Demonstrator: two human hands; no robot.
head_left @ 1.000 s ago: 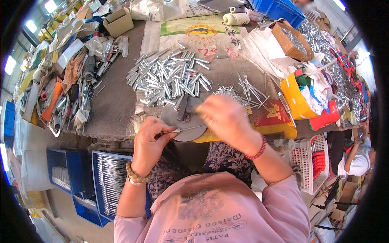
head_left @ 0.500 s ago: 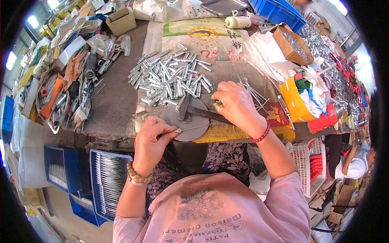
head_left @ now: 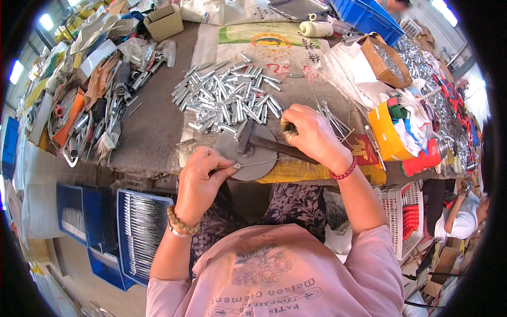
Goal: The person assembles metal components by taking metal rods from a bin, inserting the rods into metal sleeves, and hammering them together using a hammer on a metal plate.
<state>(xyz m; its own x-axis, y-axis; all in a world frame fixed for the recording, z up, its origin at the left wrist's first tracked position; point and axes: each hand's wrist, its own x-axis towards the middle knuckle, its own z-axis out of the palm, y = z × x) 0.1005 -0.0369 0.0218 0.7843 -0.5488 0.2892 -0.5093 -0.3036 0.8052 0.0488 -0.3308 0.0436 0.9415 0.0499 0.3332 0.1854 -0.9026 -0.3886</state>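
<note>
My left hand [head_left: 203, 171] is closed in a pinch on a thin metal rod [head_left: 259, 162] with a small eye-like end by my fingertips. The rod lies across the near part of a round grey metal plate [head_left: 257, 171] at the table edge. A hammer [head_left: 277, 148] rests with its dark head on the plate, its handle running rightward beneath my right hand [head_left: 312, 134]. The fingers of that hand are curled closed, with dark coverings at the tips; what they hold is hidden. Just beyond the plate lies a heap of short silver metal tubes [head_left: 227, 98].
More thin rods [head_left: 335, 124] lie right of my right hand. A yellow container [head_left: 388, 134] and a red bottle [head_left: 420, 161] stand farther right. Mixed tools and scraps [head_left: 100, 100] cover the left side. Below the table, a blue crate [head_left: 120, 232] holds metal rods.
The whole view has shifted slightly. My left hand still pinches the rod over the plate, my right hand stays curled above the hammer handle, and both have barely moved.
</note>
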